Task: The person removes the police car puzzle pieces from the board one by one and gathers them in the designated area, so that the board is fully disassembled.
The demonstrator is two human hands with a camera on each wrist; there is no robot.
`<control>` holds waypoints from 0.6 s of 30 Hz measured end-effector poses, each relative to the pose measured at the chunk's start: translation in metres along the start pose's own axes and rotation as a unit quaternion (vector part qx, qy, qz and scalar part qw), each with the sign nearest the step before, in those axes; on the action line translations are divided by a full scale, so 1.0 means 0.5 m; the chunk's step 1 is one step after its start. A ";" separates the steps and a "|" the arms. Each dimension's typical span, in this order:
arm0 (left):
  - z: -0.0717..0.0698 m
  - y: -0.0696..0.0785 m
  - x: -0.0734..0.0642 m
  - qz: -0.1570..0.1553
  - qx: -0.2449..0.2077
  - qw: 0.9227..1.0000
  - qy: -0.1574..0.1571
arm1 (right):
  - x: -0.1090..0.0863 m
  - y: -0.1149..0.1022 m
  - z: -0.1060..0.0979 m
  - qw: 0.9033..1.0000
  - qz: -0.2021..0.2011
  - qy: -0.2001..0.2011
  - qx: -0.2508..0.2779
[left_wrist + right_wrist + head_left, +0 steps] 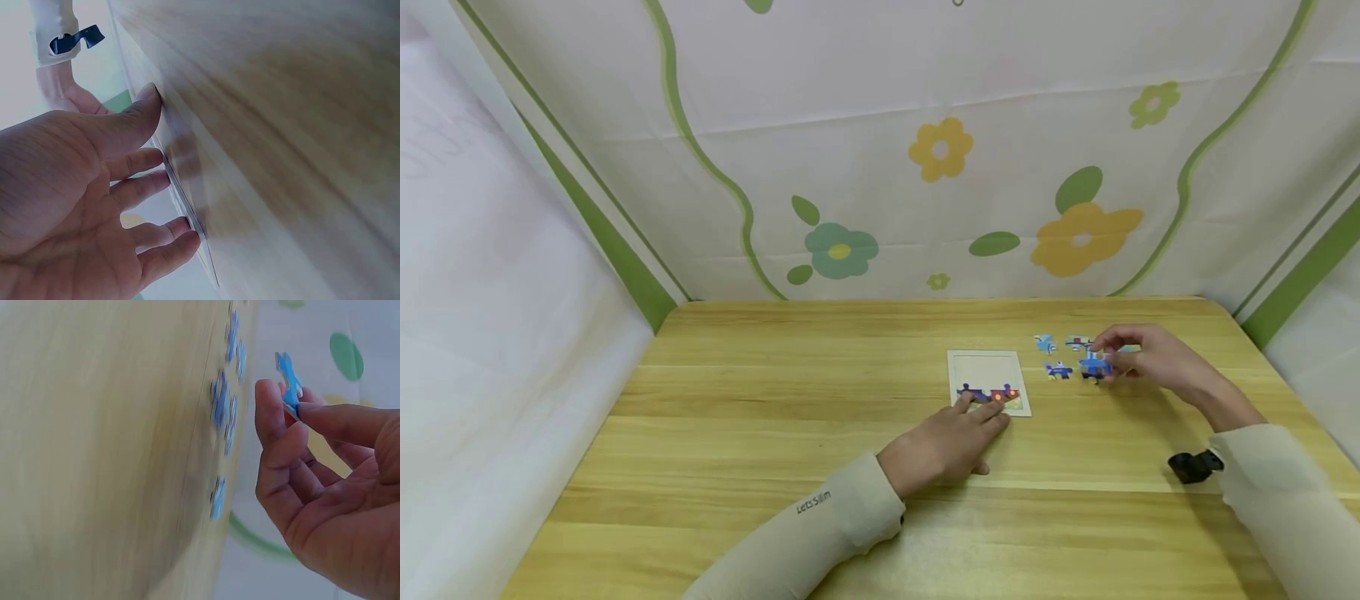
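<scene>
White cloth (pixel 850 83) printed with 2 orange flowers (pixel 1086 223) rises behind a wooden table (pixel 737 400).

The left sleeve (pixel 808 533) bears dark lettering (pixel 813 502) that reads roughly "Lets Slim", its last letters unclear.

- Wooden table (pixel 737 433), pale yellow with lengthwise grain and rounded far corners, filling the lower part of the head view and reaching the bottom edge.
- White-bordered puzzle tray (pixel 988 369) with a cream inside, flat on the wood right of the frame's centre; its lower left corner is hidden.
- Loose jigsaw pieces, just right of the tray: a light-blue piece (pixel 1044 342), a purple-blue piece (pixel 1058 371) below it, and a multicoloured piece (pixel 1078 342) to their upper right.
- In the right wrist view, another blue piece (pixel 217 499), near the centre, lies apart from those above it.
</scene>
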State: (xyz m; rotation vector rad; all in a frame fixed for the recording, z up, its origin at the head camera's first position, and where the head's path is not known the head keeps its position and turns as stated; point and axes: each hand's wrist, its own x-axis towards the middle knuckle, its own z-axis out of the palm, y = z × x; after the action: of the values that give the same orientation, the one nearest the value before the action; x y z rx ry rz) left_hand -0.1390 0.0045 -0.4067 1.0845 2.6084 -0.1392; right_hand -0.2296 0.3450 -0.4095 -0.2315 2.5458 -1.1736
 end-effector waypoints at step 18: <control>0.002 0.000 0.000 0.000 0.010 1.000 0.003 | -0.010 0.060 -0.041 0.998 0.055 -0.004 -0.010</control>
State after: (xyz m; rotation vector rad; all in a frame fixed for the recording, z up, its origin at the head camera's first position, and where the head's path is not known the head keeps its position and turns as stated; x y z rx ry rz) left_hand -0.1388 0.0044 -0.4076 1.0935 2.6172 -0.1624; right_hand -0.2328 0.3806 -0.4187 -0.0990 2.5284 -1.1044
